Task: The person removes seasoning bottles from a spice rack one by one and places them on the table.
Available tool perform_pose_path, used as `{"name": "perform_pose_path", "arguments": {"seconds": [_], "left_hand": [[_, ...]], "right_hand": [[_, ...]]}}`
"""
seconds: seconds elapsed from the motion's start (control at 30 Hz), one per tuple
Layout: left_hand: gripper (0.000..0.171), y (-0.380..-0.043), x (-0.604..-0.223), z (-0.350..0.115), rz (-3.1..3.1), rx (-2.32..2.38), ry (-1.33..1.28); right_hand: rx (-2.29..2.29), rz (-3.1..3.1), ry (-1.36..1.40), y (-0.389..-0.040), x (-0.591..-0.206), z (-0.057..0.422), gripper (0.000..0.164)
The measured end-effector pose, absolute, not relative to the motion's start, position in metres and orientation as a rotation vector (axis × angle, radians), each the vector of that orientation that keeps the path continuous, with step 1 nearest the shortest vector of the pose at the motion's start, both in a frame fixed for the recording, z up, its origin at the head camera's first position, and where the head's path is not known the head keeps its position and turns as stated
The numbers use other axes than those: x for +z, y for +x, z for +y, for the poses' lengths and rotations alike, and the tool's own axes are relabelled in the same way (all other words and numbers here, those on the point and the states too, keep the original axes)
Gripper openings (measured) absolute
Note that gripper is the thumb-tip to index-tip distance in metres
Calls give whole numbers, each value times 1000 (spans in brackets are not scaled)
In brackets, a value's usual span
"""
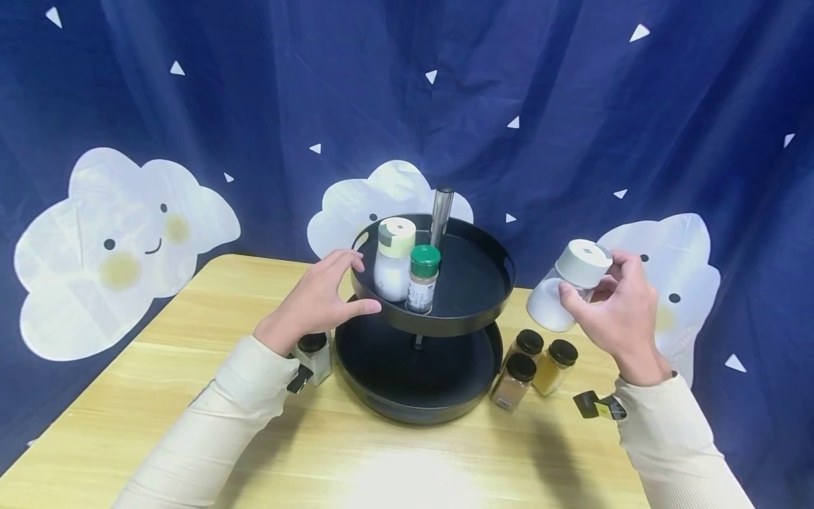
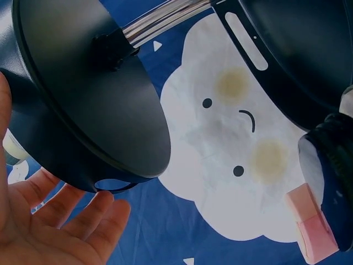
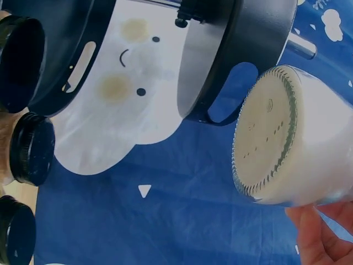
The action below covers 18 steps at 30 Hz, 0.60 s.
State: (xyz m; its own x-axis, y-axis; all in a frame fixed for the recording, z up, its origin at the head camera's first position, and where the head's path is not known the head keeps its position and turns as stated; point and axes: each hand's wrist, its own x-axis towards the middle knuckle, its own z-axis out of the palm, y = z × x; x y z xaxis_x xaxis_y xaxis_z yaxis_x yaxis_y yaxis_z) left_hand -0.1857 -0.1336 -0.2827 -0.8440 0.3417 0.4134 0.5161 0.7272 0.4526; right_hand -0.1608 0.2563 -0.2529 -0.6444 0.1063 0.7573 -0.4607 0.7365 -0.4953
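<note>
A two-tier black rotating rack stands on the table, its upper tray [image 1: 473, 276] above a wider lower tray [image 1: 413, 382]. My left hand [image 1: 318, 300] is at the left rim of the upper tray, thumb and fingers spread, holding nothing. On that tray a white-capped jar of white powder [image 1: 391, 272] stands beside a green-capped spice bottle [image 1: 422, 283]. Off to the right, my right hand [image 1: 613, 304] grips a second white-capped jar [image 1: 556, 304] in the air, tilted. Its ribbed glass bottom faces the camera in the right wrist view.
Several black-capped spice jars stand on the wooden table: a yellow one [image 1: 555, 367] and two brown ones [image 1: 512, 385] right of the rack, and a pale one [image 1: 318, 357] under my left wrist. A metal post [image 1: 441, 215] rises through the trays. A blue curtain [image 1: 407, 85] hangs behind.
</note>
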Motion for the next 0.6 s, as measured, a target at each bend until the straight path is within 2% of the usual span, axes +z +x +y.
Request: {"name": "perform_pose_path", "arguments": {"seconds": [0.6], "left_hand": [[66, -185, -283, -134, -2635, -829, -671]], "right_hand": [[868, -2118, 270, -155, -267, 265, 57]]}}
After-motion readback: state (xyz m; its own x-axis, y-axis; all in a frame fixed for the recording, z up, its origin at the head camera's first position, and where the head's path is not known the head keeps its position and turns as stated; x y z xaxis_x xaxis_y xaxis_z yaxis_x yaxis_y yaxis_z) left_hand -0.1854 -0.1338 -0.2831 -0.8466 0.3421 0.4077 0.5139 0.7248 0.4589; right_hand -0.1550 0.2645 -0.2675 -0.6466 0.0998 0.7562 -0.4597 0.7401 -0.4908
